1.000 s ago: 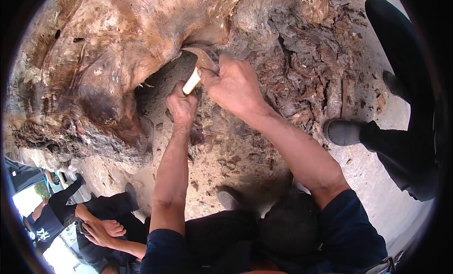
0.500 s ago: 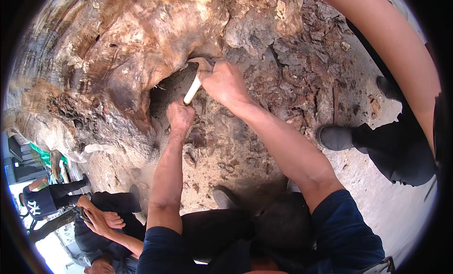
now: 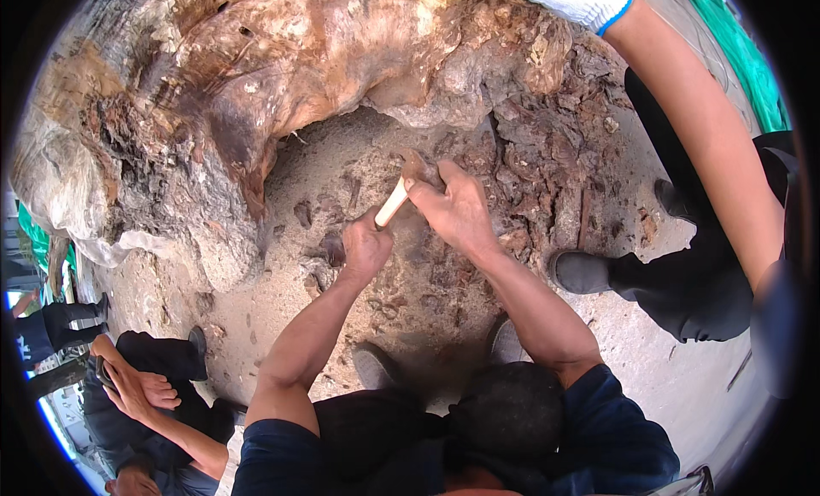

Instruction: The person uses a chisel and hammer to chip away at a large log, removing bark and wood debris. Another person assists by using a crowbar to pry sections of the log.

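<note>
On the sandy ground (image 3: 401,325) beneath a huge weathered tree stump (image 3: 282,77), both of the person's bare hands work close together at a pale wooden tool handle (image 3: 392,203). The left hand (image 3: 366,248) is in a closed grip around the lower end of the handle, knuckles up. The right hand (image 3: 457,207) is closed around the upper end, where a dark reddish-brown tool head (image 3: 418,165) shows just above the fingers; what kind of tool it is cannot be told. The handle slants up to the right between the two hands, over a patch of loose sand under the stump's overhang. Dark bark chips (image 3: 320,240) lie scattered in the sand just left of the left hand. To the right of the hands, a mass of rotted reddish wood (image 3: 547,171) spreads along the stump's base.

The person's dark shoes (image 3: 373,365) stand on the sand below the hands. Another person's bare arm (image 3: 709,129), with a white glove with a blue cuff (image 3: 589,0), reaches in from the right, well above the hands. A dark shoe (image 3: 581,272) and dark trouser leg of a bystander stand on the ground to the right. At lower left, a seated person clasps their hands (image 3: 141,389).
</note>
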`<action>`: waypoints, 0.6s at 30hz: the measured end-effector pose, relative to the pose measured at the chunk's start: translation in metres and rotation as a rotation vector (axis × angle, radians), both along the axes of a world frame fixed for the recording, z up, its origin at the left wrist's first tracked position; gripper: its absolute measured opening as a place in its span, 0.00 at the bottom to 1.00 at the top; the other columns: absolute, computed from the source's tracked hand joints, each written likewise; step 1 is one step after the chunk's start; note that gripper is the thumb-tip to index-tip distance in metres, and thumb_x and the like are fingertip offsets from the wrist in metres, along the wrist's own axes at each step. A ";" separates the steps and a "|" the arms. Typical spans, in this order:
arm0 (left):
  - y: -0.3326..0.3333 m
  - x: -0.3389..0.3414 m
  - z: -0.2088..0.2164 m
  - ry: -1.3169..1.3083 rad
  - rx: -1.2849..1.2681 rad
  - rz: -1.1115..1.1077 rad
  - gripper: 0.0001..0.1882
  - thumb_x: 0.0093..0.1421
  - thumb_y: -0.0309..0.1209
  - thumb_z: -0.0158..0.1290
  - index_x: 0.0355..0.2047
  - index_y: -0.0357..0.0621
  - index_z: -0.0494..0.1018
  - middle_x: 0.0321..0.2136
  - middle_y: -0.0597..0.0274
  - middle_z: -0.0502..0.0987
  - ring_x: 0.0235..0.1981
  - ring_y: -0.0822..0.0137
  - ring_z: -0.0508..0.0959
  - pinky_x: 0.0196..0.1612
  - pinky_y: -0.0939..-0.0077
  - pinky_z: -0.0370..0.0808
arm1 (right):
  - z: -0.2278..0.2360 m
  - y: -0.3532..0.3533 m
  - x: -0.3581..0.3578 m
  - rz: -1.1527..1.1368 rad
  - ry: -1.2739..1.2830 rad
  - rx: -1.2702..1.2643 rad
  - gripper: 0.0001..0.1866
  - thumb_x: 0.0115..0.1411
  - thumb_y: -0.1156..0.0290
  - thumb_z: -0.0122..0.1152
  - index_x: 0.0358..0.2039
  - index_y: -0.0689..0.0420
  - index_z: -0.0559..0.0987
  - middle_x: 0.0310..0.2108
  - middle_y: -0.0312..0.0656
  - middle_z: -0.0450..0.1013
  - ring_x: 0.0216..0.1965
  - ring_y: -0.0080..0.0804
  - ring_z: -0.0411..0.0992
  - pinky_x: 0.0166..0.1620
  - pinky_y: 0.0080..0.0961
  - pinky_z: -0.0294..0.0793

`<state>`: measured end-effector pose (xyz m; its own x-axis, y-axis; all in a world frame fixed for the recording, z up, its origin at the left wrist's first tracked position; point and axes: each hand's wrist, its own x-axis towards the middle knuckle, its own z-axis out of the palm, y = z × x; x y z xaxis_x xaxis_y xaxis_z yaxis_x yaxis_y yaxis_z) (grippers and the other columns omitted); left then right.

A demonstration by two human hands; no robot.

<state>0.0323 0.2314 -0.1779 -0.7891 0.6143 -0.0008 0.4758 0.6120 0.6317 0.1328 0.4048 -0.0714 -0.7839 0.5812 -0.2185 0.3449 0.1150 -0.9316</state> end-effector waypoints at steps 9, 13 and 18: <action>0.066 0.017 0.025 -0.174 0.291 0.016 0.09 0.52 0.21 0.53 0.34 0.35 0.79 0.22 0.38 0.79 0.26 0.40 0.82 0.34 0.48 0.78 | -0.028 -0.001 -0.020 -0.087 0.298 0.110 0.15 0.65 0.67 0.64 0.46 0.65 0.79 0.32 0.38 0.78 0.32 0.23 0.74 0.37 0.25 0.74; 0.077 0.015 0.023 -0.198 0.367 0.005 0.08 0.52 0.21 0.53 0.32 0.35 0.80 0.24 0.37 0.80 0.27 0.39 0.82 0.34 0.48 0.78 | -0.028 -0.004 -0.032 -0.067 0.322 0.092 0.11 0.70 0.69 0.56 0.41 0.65 0.77 0.32 0.41 0.80 0.31 0.23 0.76 0.36 0.27 0.75; 0.075 -0.002 0.027 -0.278 0.332 -0.004 0.08 0.57 0.28 0.60 0.29 0.33 0.81 0.23 0.42 0.82 0.25 0.50 0.84 0.31 0.55 0.79 | -0.016 -0.007 -0.050 -0.042 0.266 0.182 0.09 0.70 0.70 0.53 0.38 0.65 0.73 0.27 0.42 0.80 0.27 0.26 0.77 0.32 0.27 0.76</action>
<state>0.0302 0.3067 -0.1507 -0.7843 0.6202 -0.0152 0.2615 0.3527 0.8985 0.0827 0.3973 -0.0869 -0.7738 0.6252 0.1014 0.0999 0.2787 -0.9552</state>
